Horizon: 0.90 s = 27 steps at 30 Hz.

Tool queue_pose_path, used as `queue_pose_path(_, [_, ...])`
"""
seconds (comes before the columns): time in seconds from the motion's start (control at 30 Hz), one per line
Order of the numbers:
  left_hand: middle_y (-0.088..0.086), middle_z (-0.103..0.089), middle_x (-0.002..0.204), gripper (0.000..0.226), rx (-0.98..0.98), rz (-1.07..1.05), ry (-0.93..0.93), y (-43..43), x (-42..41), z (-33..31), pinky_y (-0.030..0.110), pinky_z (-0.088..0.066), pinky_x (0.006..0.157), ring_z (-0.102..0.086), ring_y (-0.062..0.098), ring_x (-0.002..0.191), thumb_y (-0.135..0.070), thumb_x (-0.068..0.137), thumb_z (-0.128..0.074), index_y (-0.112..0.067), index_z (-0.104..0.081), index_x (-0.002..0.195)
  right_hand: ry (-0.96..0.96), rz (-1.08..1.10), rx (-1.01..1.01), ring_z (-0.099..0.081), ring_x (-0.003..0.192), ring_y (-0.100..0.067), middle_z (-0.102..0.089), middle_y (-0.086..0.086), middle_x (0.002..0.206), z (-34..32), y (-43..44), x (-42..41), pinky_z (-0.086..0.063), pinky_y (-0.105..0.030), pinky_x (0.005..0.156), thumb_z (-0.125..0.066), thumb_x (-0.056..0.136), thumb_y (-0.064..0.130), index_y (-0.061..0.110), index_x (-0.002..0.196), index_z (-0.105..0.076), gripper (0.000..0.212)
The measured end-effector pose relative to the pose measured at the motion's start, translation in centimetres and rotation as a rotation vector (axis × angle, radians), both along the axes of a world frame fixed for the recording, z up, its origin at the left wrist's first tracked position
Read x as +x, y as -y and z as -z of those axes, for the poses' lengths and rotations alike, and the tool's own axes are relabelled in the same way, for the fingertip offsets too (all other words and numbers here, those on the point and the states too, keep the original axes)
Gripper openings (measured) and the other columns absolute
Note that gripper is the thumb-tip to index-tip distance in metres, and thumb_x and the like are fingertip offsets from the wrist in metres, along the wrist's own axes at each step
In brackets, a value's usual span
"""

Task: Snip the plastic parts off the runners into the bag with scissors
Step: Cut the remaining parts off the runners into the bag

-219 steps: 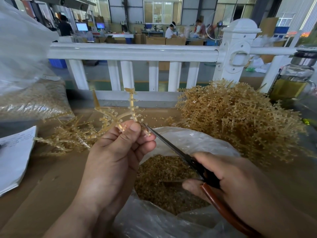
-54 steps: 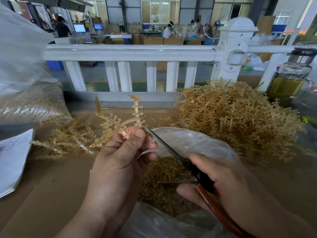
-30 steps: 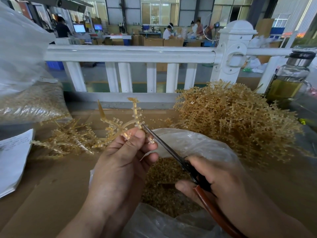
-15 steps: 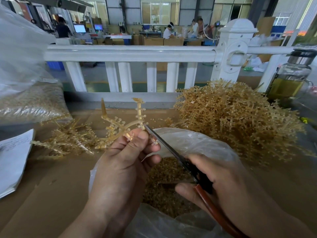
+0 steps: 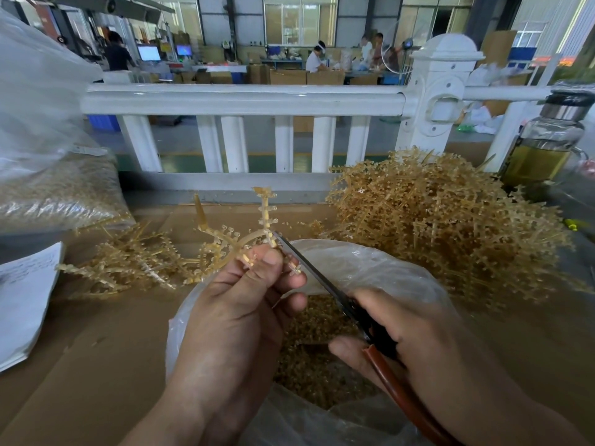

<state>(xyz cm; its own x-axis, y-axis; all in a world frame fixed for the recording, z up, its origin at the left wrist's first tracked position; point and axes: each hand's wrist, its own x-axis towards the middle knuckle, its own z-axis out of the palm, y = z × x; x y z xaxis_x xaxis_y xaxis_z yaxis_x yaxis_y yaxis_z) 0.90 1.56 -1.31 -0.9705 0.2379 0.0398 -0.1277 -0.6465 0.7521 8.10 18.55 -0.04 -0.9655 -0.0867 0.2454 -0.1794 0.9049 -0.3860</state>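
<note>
Fingers (image 5: 257,275) of left hand (image 5: 235,320): curled, thumb and forefinger pinching a branched runner (image 5: 225,241), which is held upright over the open bag (image 5: 370,268), likely so snipped parts (image 5: 309,346) drop inside. Right hand (image 5: 428,346): wrapped round the handles of the scissors (image 5: 318,278), blades close together, tip at a runner branch. Uncut runner pile (image 5: 434,230): just right of the bag.

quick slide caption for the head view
Left hand pinches a runner above the bag; right hand holds scissors to it.
</note>
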Motion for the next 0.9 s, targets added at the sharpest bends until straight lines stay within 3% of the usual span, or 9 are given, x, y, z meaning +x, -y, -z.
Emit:
queue_pose_path(0.23, [-0.003, -0.068, 0.079, 0.003, -0.008, -0.012, -0.005, -0.04, -0.05, 0.15, 0.023, -0.055, 0.056, -0.066, 0.01, 0.068, -0.027, 0.067, -0.077, -0.027, -0.077, 0.069, -0.007, -0.053, -0.048, -0.06, 0.104, -0.007, -0.066, 0.014, 0.105, 0.25, -0.21, -0.26, -0.048, -0.035, 0.087, -0.035, 0.087, 0.077, 0.034, 0.121, -0.058, 0.059])
queue_pose_path(0.3, [-0.003, -0.068, 0.078, 0.001, -0.012, -0.017, -0.006, -0.13, -0.06, 0.17, 0.022, -0.054, 0.056, -0.065, 0.009, 0.068, -0.027, 0.067, -0.077, -0.027, -0.077, 0.068, -0.028, -0.069, -0.055, -0.062, 0.094, -0.005, -0.065, 0.015, 0.095, 0.39, -0.22, -0.29, -0.05, -0.033, 0.08, -0.041, 0.089, 0.074, 0.033, 0.116, -0.059, 0.052])
queue_pose_path(0.43, [-0.003, -0.068, 0.08, 0.004, -0.007, -0.002, 0.0, 0.02, 0.06, 0.11, 0.022, -0.054, 0.056, -0.065, 0.009, 0.068, -0.024, 0.072, -0.074, -0.027, -0.077, 0.07, -0.09, -0.035, -0.049, -0.055, 0.068, 0.005, -0.053, 0.021, 0.068, 0.53, -0.19, -0.09, -0.044, -0.016, 0.057, -0.042, 0.086, 0.074, 0.038, 0.106, -0.057, 0.044])
queue_pose_path(0.9, [0.002, -0.065, 0.082, 0.008, 0.01, 0.0, 0.019, 0.0, -0.03, 0.35, 0.024, -0.055, 0.056, -0.065, 0.013, 0.07, -0.022, 0.078, -0.072, -0.026, -0.075, 0.072, -0.099, -0.039, -0.04, -0.051, 0.062, 0.007, -0.042, 0.023, 0.06, 0.46, 0.03, 0.04, -0.037, -0.014, 0.051, -0.043, 0.086, 0.072, 0.037, 0.097, -0.055, 0.038])
